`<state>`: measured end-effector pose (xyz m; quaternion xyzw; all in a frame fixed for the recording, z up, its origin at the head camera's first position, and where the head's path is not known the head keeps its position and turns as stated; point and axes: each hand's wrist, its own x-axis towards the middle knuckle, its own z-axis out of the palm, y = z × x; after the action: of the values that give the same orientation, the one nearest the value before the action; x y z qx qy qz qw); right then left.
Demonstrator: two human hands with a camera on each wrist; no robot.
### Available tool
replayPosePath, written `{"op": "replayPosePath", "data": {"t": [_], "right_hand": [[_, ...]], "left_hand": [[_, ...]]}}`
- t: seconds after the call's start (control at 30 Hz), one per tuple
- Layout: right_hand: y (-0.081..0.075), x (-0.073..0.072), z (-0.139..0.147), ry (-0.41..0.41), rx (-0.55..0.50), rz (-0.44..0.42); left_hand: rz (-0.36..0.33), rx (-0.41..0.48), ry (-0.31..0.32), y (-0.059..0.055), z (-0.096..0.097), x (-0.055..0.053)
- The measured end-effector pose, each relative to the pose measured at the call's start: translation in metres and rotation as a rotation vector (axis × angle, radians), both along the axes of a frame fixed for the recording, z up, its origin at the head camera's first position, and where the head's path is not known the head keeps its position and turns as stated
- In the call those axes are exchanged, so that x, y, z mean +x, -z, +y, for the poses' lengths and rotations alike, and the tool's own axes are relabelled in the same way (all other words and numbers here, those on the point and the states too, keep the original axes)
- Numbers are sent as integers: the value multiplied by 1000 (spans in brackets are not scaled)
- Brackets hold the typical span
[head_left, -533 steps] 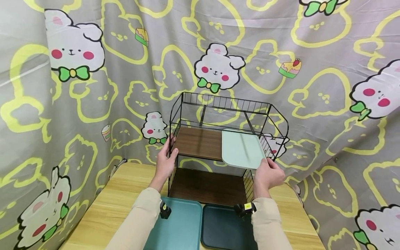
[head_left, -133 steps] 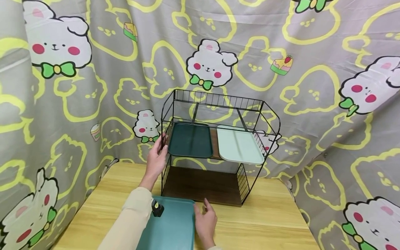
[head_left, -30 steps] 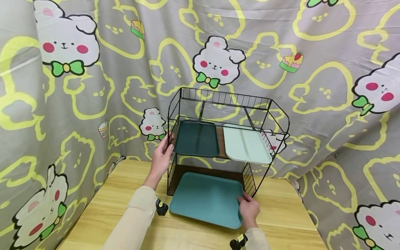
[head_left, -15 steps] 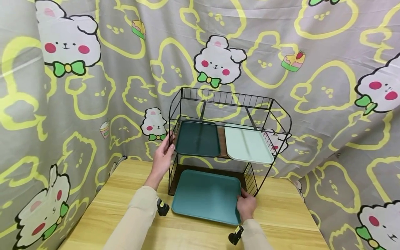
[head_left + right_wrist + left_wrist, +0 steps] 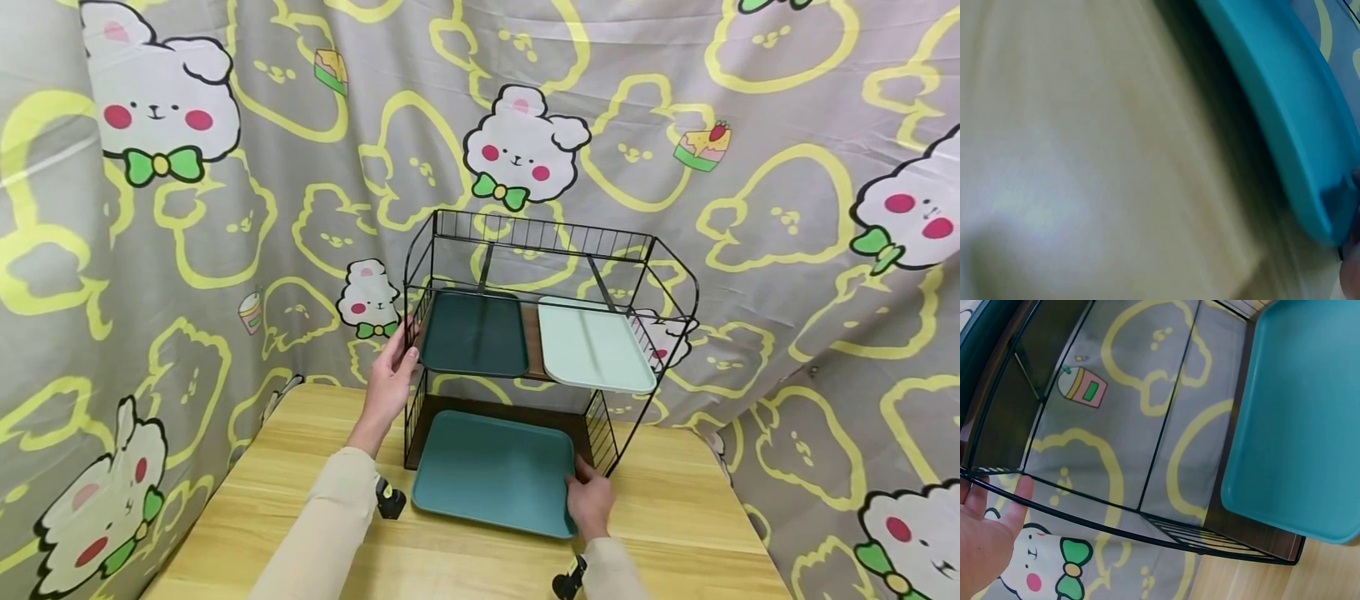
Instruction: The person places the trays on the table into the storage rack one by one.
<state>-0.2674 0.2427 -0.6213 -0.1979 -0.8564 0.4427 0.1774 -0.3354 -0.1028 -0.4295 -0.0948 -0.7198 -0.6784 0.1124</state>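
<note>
A teal tray [image 5: 495, 471] lies crosswise at the lower shelf of a black wire rack [image 5: 545, 227], its front part jutting out over the table. My right hand [image 5: 590, 498] grips the tray's right end; in the right wrist view only a bit of that hand shows beside the teal tray [image 5: 1285, 106]. My left hand [image 5: 387, 387] holds the rack's left front post, and in the left wrist view the left hand [image 5: 988, 540] has its thumb and fingers about the black wire. On the upper shelf sit a dark green tray [image 5: 476, 333], left, and a mint tray [image 5: 596, 343], right.
The rack stands on a light wooden table [image 5: 450, 571], near its back. Behind and at both sides hangs a grey curtain [image 5: 300, 225] with cartoon bears. A strip of the brown lower shelf [image 5: 1260, 534] shows beside the teal tray.
The dark green tray went from the table to the upper shelf, and my right hand let go of the mint one. The teal tray was turned crosswise and brought to the lower shelf.
</note>
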Motion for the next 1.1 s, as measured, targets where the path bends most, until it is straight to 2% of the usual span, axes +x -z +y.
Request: {"op": "replayPosePath", "data": {"t": [0.1,0.3,0.47,0.73,1.1], "right_hand": [[5,7,-3,17,29,16],[14,24,-16,111,50,57],[19,30,-27,190,62,89],[12,22,-30,254,5,46],[10,6,-22,255,73,65]], "left_hand": [[-9,-3,-8,0,-2,0],[-18,-30,-9,-3,-5,1],[-19,-27,-14,-5,-6,3],[-19,-28,-17,-3,-5,2],[-23,-9,-6,-1,0,2]]}}
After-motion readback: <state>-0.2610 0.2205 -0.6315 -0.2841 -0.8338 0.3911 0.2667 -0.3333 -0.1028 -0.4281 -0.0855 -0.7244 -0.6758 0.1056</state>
